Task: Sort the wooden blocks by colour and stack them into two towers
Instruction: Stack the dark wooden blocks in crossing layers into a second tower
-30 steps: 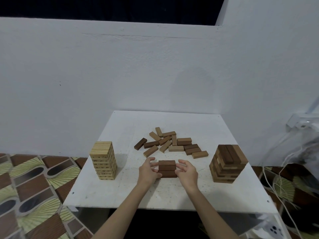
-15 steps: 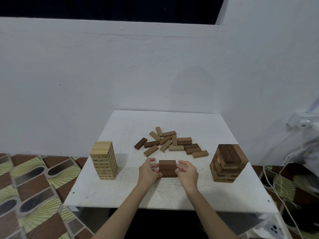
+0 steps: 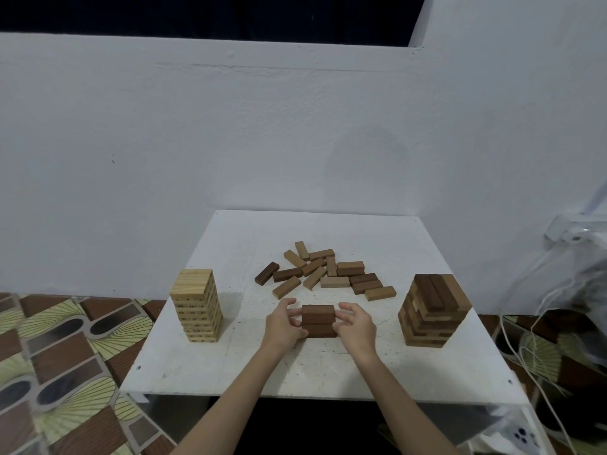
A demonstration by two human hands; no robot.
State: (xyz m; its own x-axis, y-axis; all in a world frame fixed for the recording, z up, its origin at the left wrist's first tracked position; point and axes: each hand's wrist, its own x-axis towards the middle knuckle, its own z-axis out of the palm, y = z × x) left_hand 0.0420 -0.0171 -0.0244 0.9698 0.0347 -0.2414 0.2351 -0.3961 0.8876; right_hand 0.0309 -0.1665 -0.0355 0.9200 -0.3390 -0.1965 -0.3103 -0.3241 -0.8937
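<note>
Fingers curl round both ends of the dark block stack (image 3: 318,321), left hand (image 3: 283,326) and right hand (image 3: 354,327) hiding its lower corners.

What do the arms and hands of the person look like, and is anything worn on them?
Both forearms are bare: no sleeve shows up to the bottom edge of the picture. The left hand and the right hand wear no gloves, and no watch, bracelet or ring shows.

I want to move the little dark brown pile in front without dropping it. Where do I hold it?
Squeeze the small dark pile by its two short ends, left hand and right hand coming in from the sides, low down. The blocks lie loose on each other, so pressing the ends probably keeps them together.
</note>
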